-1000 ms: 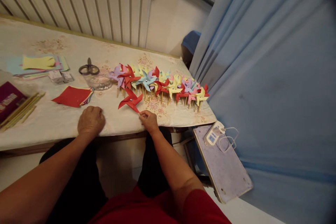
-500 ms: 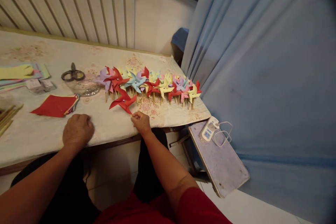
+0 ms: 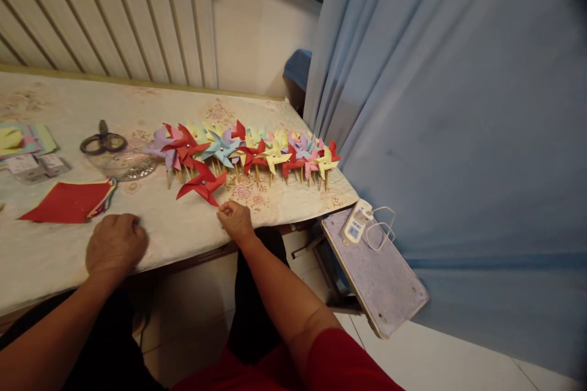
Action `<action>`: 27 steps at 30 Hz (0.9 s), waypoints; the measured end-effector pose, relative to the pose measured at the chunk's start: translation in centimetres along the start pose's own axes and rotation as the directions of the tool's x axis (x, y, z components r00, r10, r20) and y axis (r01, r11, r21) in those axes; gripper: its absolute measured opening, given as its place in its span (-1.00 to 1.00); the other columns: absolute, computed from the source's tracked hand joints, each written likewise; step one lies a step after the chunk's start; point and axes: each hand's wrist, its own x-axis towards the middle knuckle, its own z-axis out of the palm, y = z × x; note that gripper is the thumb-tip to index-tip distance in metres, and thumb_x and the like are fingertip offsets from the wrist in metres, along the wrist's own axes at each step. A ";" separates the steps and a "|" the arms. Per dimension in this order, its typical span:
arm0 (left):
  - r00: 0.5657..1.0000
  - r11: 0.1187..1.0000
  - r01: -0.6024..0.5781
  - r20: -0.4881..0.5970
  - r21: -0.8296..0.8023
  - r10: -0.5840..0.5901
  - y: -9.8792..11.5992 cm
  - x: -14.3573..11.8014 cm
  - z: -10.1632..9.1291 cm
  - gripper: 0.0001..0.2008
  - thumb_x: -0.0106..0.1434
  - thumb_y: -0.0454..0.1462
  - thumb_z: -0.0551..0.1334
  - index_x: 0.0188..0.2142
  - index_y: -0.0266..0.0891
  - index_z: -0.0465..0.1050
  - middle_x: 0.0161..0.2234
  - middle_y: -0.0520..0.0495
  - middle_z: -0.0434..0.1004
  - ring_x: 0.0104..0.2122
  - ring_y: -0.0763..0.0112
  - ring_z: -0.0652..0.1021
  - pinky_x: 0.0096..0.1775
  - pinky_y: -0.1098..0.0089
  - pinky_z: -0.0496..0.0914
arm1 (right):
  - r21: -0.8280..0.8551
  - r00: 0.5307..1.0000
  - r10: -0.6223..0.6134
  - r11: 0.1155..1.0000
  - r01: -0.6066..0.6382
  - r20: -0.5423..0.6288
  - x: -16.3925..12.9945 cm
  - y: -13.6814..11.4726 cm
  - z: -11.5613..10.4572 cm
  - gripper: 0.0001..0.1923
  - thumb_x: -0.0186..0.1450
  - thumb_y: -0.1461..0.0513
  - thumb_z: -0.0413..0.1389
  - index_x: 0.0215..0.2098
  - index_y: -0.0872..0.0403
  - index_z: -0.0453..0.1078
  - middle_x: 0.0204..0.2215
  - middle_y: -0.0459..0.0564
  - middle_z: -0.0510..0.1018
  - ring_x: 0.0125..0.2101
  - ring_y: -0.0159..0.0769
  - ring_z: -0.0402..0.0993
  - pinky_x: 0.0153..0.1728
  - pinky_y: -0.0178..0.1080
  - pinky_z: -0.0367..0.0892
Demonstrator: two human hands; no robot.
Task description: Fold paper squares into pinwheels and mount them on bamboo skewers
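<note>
Moved: both hands and the table slid left in view; hands kept their spots.
Right hand (image 3: 235, 220): pinching the red pinwheel (image 3: 202, 182) stick, at 11 o'clock from it.
Left hand (image 3: 115, 244): curled fist resting on the table (image 3: 183, 229).
Row of pinwheels (image 3: 257, 149): just behind.

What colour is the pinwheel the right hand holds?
Red; the pinwheel at the right hand shows best in the head view.

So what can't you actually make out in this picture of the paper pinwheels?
- Stick of the red paper pinwheel: head view, hidden inside the right hand.
- Left hand: a closed fist on the floral tablecloth; whether it holds anything cannot be told.
- Pastel paper stack: cut off by the left edge.
- Label on the small white device: too small to read.
- Back pinwheels in the colourful row: overlapped by front ones.
</note>
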 end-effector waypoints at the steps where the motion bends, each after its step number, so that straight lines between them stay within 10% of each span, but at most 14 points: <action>1: 1.000 1.000 -0.004 -0.002 -0.001 0.004 0.0 0.0 0.0 -0.64 0.32 -0.23 -0.04 -0.11 -0.25 0.49 -0.11 -0.33 0.50 -0.07 -0.03 0.48 -0.05 0.09 0.40 | -0.006 1.000 0.000 1.000 0.000 0.000 0.0 0.0 0.0 -0.94 0.19 0.30 0.19 -0.38 0.00 0.47 -0.55 -0.22 0.50 -0.40 -0.35 0.53 -0.30 -0.35 0.47; 27: 1.000 1.000 0.001 -0.014 -0.010 -0.001 0.1 -0.4 0.2 -0.66 0.35 -0.29 0.01 -0.12 -0.35 0.53 -0.16 -0.33 0.50 -0.11 0.03 0.50 -0.12 0.19 0.38 | -0.115 0.997 -0.071 0.991 0.069 -0.020 -0.2 0.7 0.3 -0.91 0.18 0.28 0.15 -0.36 0.00 0.50 -0.51 -0.19 0.54 -0.41 -0.33 0.50 -0.28 -0.31 0.46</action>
